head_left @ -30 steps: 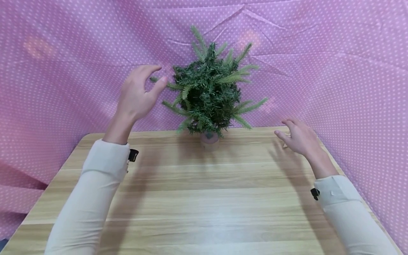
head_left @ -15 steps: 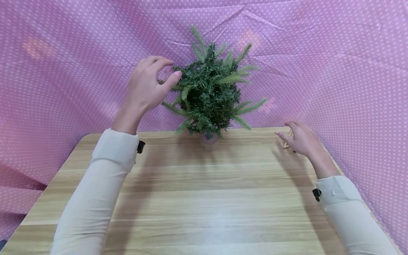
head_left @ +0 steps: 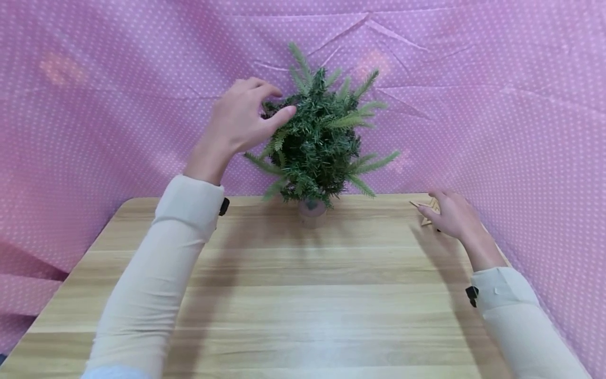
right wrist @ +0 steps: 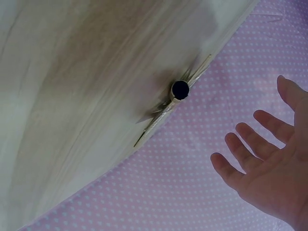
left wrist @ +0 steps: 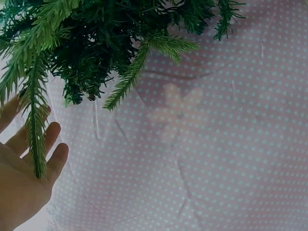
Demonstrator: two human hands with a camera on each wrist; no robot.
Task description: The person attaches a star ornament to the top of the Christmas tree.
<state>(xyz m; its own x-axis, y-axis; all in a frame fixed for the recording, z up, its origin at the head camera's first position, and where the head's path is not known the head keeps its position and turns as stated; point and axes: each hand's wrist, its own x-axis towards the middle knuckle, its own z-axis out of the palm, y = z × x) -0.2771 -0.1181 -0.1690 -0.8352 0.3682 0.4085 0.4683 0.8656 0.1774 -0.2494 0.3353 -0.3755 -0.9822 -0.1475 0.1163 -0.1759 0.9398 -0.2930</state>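
A small artificial Christmas tree point(head_left: 322, 142) stands upright at the back middle of the table. My left hand point(head_left: 243, 118) is at its upper left, fingers loosely bent around the outer branches. The left wrist view has a green sprig point(left wrist: 34, 120) hanging across the relaxed fingers of that hand point(left wrist: 26, 178), which do not close on it. At the far right, my right hand point(head_left: 452, 213) hovers beside a gold star-shaped tree topper point(head_left: 427, 220), partly covering it from the head camera. In the right wrist view the star, with its round dark socket point(right wrist: 180, 90), is apart from my spread right hand point(right wrist: 269, 163).
The wooden table point(head_left: 303, 295) ends close behind the tree and the star. Pink dotted cloth point(head_left: 521, 131) hangs around the back and sides. The tree's pale round base point(head_left: 312, 215) sits near the back edge.
My left hand has moved right, from beside the tree to over its left branches. My right hand has shifted slightly right and down, leaving more of the star visible.
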